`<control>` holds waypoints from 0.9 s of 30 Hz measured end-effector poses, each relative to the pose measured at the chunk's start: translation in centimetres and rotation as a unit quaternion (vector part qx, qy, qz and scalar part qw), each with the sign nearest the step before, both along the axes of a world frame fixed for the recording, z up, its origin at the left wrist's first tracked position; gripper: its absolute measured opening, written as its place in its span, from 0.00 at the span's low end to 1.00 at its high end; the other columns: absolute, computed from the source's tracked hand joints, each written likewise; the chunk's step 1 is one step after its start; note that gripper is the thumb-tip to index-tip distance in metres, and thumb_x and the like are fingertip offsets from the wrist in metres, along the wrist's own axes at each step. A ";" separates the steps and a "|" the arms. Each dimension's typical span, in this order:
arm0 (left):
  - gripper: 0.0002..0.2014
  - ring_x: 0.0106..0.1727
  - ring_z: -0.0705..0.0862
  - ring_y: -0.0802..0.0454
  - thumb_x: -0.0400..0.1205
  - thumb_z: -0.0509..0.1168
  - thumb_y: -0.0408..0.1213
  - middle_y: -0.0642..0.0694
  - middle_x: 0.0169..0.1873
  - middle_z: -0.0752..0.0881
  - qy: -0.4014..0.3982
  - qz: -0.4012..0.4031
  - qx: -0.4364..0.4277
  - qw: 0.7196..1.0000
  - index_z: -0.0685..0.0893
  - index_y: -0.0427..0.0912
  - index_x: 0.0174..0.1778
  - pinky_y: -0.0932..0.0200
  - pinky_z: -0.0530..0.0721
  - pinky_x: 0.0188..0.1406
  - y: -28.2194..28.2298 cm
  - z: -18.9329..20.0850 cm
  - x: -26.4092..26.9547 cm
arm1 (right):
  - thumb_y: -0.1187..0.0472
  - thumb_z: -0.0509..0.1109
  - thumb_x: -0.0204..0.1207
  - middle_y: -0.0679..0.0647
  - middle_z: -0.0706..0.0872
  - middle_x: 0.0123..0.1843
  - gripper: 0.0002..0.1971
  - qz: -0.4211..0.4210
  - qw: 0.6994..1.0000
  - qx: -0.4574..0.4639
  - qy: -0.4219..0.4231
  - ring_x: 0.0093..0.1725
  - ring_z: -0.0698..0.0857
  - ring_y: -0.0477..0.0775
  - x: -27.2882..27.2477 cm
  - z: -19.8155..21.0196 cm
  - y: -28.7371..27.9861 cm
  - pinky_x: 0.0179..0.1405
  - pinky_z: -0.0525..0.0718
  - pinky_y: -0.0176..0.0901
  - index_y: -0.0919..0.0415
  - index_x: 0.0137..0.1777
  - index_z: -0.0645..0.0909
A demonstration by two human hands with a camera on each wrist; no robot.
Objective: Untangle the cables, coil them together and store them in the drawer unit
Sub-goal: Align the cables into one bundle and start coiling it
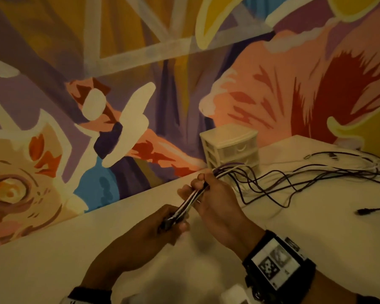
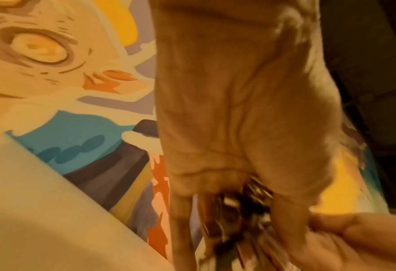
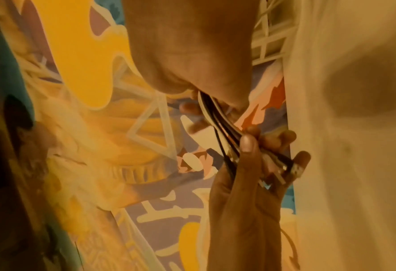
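Observation:
A bundle of black and white cables [image 1: 190,200] runs straight between my two hands above the white table [image 1: 294,227]. My left hand [image 1: 162,224] grips the plug ends of the bundle [image 3: 273,165]. My right hand [image 1: 208,194] is curled round the same bundle a little farther along. Beyond the right hand the cables [image 1: 294,178] spread loose across the table to the right. The small white drawer unit [image 1: 230,145] stands against the wall behind the hands, its drawers closed. In the left wrist view the plugs [image 2: 245,205] show blurred under the palm.
A painted mural wall [image 1: 119,84] runs along the table's far edge. One loose black cable end [image 1: 364,211] lies apart on the right. A white object [image 1: 235,292] sits at the near edge by my right wrist.

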State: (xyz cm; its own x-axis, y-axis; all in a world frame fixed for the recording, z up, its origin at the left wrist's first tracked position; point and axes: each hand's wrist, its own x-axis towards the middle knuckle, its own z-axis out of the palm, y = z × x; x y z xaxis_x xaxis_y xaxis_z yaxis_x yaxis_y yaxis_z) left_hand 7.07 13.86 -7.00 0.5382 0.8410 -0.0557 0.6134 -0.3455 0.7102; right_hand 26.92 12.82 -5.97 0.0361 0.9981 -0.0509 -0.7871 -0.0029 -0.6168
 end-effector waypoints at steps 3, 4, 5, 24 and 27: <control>0.36 0.75 0.85 0.51 0.77 0.76 0.66 0.52 0.74 0.86 -0.106 0.001 -0.089 0.990 0.76 0.58 0.79 0.40 0.82 0.77 0.2 0.7 -0.3 | 0.52 0.54 0.97 0.48 0.68 0.28 0.17 -0.008 1.000 -0.002 -0.002 0.22 0.66 0.45 0.3 0.0 0.4 0.26 0.77 0.40 0.58 0.46 0.73; 0.37 0.75 0.85 0.46 0.76 0.77 0.67 0.48 0.75 0.86 -0.180 0.037 -0.107 0.977 0.78 0.52 0.76 0.36 0.81 0.77 0.4 1.3 -0.2 | 0.53 0.54 0.97 0.47 0.67 0.28 0.17 0.001 1.000 -0.005 -0.027 0.23 0.62 0.44 0.4 0.1 0.4 0.21 0.69 0.37 0.57 0.45 0.72; 0.40 0.72 0.87 0.44 0.72 0.76 0.72 0.46 0.72 0.88 -0.242 0.069 -0.114 0.961 0.81 0.49 0.72 0.35 0.83 0.73 0.7 2.1 -0.3 | 0.54 0.54 0.97 0.46 0.66 0.28 0.17 0.019 0.998 -0.011 -0.058 0.23 0.61 0.43 0.5 0.1 0.1 0.18 0.62 0.35 0.55 0.44 0.72; 0.38 0.27 0.81 0.50 0.79 0.65 0.75 0.46 0.24 0.81 -0.025 0.040 0.052 0.998 0.83 0.41 0.23 0.67 0.82 0.43 -1.1 8.7 -6.2 | 0.40 0.64 0.90 0.43 0.72 0.31 0.19 0.262 0.812 0.138 -0.504 0.27 0.66 0.43 2.6 4.6 -5.1 0.26 0.66 0.35 0.50 0.42 0.82; 0.34 0.39 0.87 0.51 0.75 0.64 0.75 0.48 0.37 0.89 0.000 0.046 0.112 0.993 0.95 0.46 0.42 0.65 0.84 0.48 -3.8 10.3 -8.2 | 0.35 0.59 0.90 0.40 0.79 0.34 0.22 0.160 0.727 0.223 -0.630 0.29 0.75 0.38 3.0 4.9 -5.1 0.31 0.74 0.29 0.48 0.46 0.85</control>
